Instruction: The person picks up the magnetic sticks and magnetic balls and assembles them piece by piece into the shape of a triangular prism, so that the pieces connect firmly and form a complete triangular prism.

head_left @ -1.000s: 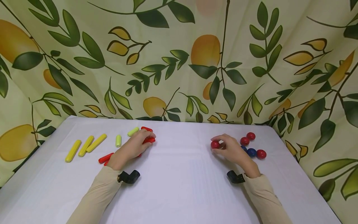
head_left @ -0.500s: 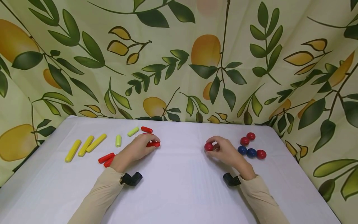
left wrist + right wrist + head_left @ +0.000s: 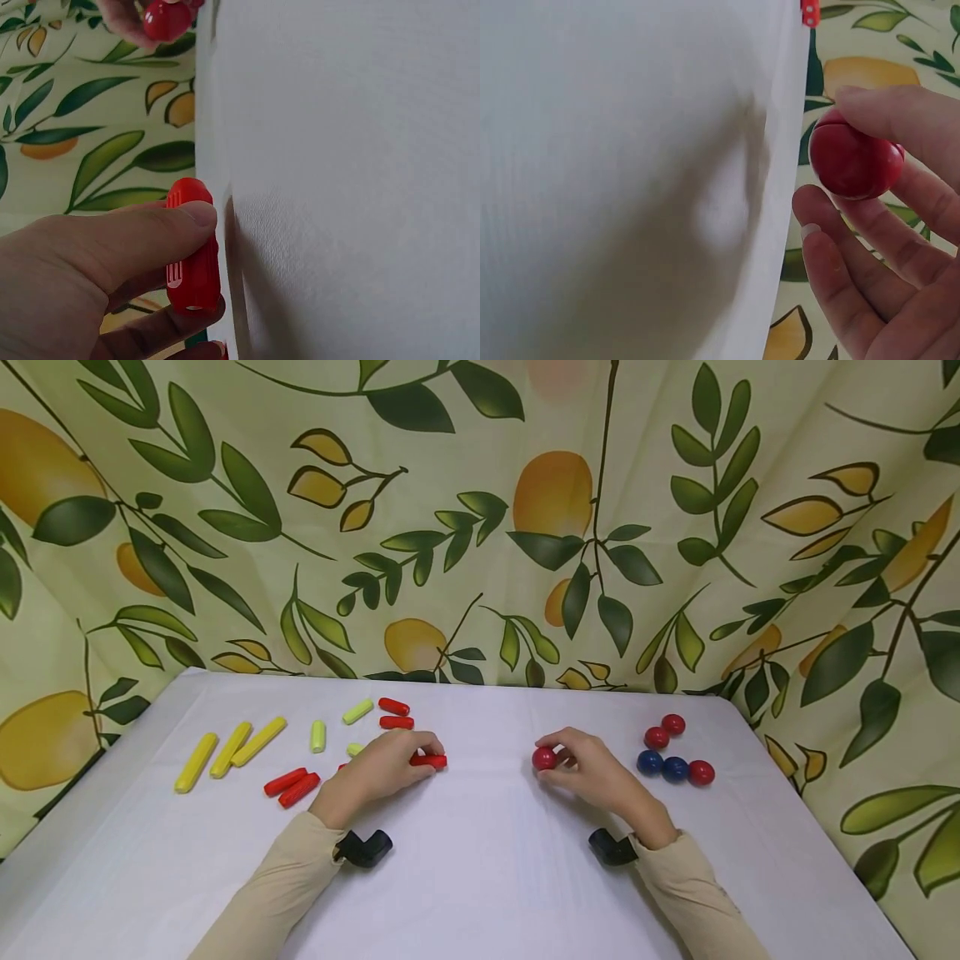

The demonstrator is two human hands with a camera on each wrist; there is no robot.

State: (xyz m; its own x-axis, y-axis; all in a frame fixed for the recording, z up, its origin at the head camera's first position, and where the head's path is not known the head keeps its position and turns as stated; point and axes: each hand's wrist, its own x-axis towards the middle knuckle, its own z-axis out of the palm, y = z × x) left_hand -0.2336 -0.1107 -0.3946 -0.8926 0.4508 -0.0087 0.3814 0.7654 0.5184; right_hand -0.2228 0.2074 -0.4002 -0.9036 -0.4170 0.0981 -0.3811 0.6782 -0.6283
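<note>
My left hand pinches a short red rod between thumb and fingers. In the left wrist view the red rod shows ribbed sides, with a hole at its near end, and is held just off the white cloth. Across from it, my right hand grips a glossy red ball. Seen from the right wrist, the red ball sits under the thumb, with a seam line on its surface. A gap separates rod and ball. Part of another red rod is hidden behind my left hand.
Long yellow rods, short pale-green rods and red rods lie on the left. Two more red rods lie behind my left hand. Red balls and blue balls rest at right. A patterned curtain hangs behind the table.
Both hands have moved inward and slightly toward the front edge, bringing the red rod and the red ball closer together. Rods behind my left hand and a blue ball at right have come into view.
</note>
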